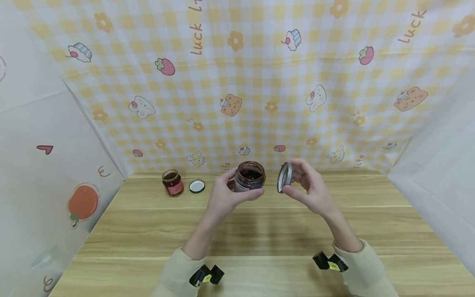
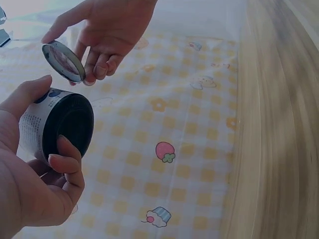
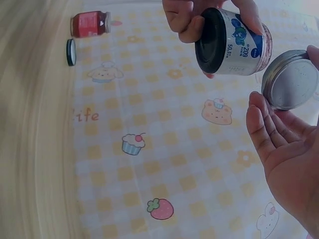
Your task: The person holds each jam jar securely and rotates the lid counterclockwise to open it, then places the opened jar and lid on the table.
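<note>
My left hand (image 1: pixel 225 195) grips an uncapped glass jar of dark jam (image 1: pixel 245 182) above the table, its mouth tipped toward the head camera. The left wrist view shows fingertips on the dark base of the jar (image 2: pixel 70 124). Blueberries are printed on the white label, seen in the right wrist view. Just right of the jar, my right hand (image 1: pixel 311 189) pinches a metal lid (image 1: pixel 284 178) by its rim, between thumb and fingers. Held on edge, the lid turns its pale inner side toward the jar, with a small gap between them. Dark smears mark that inner side.
Farther left on the wooden table (image 1: pixel 259 239) stands a smaller open jar of red jam (image 1: pixel 173 183) with a red label. Beside it a lid (image 1: pixel 197 186) lies white inside up. A checked cloth (image 1: pixel 208 90) hangs along the table's back edge.
</note>
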A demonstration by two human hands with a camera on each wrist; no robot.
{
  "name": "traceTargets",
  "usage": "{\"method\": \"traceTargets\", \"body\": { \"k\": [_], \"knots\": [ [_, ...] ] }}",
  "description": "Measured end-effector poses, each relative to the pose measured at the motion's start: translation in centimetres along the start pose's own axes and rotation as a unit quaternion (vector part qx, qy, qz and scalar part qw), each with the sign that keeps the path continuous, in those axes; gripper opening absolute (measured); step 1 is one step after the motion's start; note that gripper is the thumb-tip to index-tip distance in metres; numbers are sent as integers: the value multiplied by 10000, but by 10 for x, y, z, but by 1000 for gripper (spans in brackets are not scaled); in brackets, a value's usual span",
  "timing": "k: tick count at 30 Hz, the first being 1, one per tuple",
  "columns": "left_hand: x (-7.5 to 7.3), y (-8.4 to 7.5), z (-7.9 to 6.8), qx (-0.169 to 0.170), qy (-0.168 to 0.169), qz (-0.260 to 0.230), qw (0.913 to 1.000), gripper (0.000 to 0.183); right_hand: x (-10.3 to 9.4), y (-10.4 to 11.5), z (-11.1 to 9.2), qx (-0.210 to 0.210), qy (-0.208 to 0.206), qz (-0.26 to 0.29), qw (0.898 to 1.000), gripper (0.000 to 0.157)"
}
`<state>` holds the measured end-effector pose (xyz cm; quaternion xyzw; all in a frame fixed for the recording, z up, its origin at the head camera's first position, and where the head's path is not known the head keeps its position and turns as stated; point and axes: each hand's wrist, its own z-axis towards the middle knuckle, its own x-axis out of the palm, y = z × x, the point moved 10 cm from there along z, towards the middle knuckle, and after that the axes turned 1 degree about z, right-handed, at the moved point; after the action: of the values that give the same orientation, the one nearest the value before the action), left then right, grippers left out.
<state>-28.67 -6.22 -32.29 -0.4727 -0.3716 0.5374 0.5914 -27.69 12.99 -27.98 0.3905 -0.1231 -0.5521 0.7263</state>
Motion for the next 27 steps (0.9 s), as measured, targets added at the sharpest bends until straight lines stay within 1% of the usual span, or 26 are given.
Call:
{"method": "traceTargets", "body": {
  "k": [4, 10, 16, 21, 24, 27],
  "knots": [
    [-5, 2, 2, -8, -112, 78, 9999, 55, 0, -7, -1, 266, 42, -180, 9995, 49],
    [-11, 5, 3, -80, -246, 341, 9991, 58, -1, -12, -1, 289, 6, -388, 9988, 47],
    [-14, 8, 4, -171, -169, 568, 9981, 57, 0, -20, -2, 343, 100, -577, 9977, 46],
    [-16, 14, 6, -330, -152, 600, 9975, 58, -1, -26, -3, 387, 93, -639, 9972, 45],
    [-19, 18, 8, -404, -243, 604, 9971, 59, -1, -29, -3, 425, 56, -635, 9971, 44],
    [-24, 20, 9, -417, -339, 619, 9966, 59, 0, -34, -3, 590, 44, -631, 9962, 43]
  ]
}}
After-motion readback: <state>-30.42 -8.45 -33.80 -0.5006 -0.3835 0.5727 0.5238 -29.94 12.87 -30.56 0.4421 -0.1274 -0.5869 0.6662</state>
